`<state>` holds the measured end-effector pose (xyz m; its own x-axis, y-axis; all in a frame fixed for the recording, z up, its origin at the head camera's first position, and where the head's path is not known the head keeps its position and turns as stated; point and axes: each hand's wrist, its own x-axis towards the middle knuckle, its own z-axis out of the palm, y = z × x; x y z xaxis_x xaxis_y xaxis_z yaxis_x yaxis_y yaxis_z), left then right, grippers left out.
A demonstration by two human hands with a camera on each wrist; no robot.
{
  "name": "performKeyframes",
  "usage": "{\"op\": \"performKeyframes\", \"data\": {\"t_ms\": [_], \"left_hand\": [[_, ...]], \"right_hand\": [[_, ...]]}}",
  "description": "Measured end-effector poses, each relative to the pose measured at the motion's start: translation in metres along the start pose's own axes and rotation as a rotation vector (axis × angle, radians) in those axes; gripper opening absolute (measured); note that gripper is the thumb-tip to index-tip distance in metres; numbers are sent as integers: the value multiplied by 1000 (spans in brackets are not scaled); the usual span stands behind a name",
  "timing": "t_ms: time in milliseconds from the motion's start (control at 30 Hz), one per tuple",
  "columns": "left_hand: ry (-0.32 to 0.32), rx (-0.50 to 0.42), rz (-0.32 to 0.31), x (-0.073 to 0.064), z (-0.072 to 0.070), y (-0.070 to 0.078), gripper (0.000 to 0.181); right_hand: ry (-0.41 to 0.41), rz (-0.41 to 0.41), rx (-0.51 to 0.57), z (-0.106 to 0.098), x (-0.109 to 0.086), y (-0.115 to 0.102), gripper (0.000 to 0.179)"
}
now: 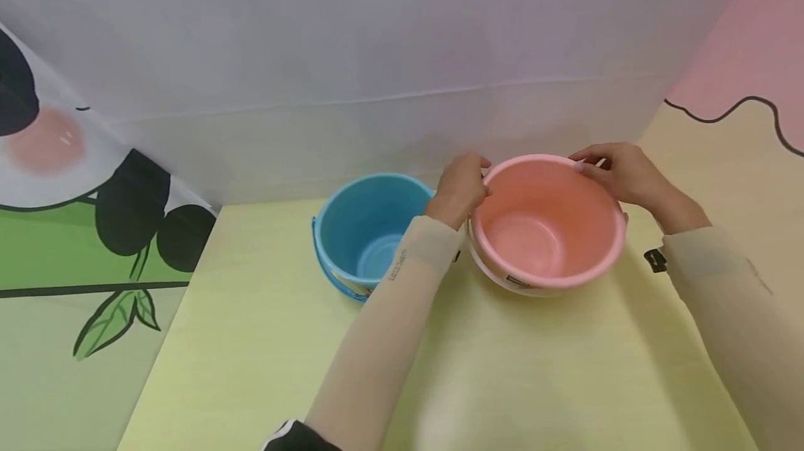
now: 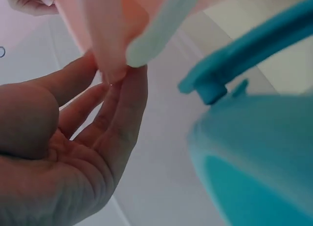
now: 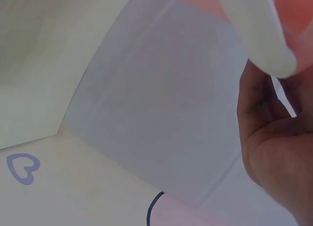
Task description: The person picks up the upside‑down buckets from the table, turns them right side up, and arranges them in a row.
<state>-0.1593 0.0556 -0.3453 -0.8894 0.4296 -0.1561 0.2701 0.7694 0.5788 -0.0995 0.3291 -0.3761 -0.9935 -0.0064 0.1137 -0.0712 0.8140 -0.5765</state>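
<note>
A pink bucket with a white handle is at the right of the table, tilted so its inside faces the head camera. My left hand pinches its rim on the left side, thumb and fingers on either side of the edge in the left wrist view. On the opposite side my right hand grips the rim at the upper right; in the right wrist view its fingertips are partly hidden behind the handle. A blue bucket stands just left of the pink one, partly covered by my left forearm.
Both buckets are near the back of the pale yellow table, close to a whitish cloth backdrop. Printed panels with cartoon pictures flank the table's left side. The blue bucket's handle hangs down along its left side.
</note>
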Motion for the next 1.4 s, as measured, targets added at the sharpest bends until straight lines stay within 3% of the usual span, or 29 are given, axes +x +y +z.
{"op": "performKeyframes", "data": {"t_ms": [400, 600, 1000, 1200, 1400], "left_hand": [[-18, -34, 14, -14, -5, -8, 65], [-9, -41, 54, -27, -7, -8, 65], [46, -163, 150, -55, -4, -9, 59], [105, -288, 176, -76, -3, -19, 55], [192, -363, 165, -95, -10, -35, 51]], "right_hand": [[-104, 8, 64, 2, -16, 10, 54], [-83, 10, 88, 1, -26, 21, 57], [-24, 86, 116, -5, -51, 34, 58], [67, 92, 136, -3, -66, 40, 54], [282, 73, 190, 5, -88, 45, 48]]}}
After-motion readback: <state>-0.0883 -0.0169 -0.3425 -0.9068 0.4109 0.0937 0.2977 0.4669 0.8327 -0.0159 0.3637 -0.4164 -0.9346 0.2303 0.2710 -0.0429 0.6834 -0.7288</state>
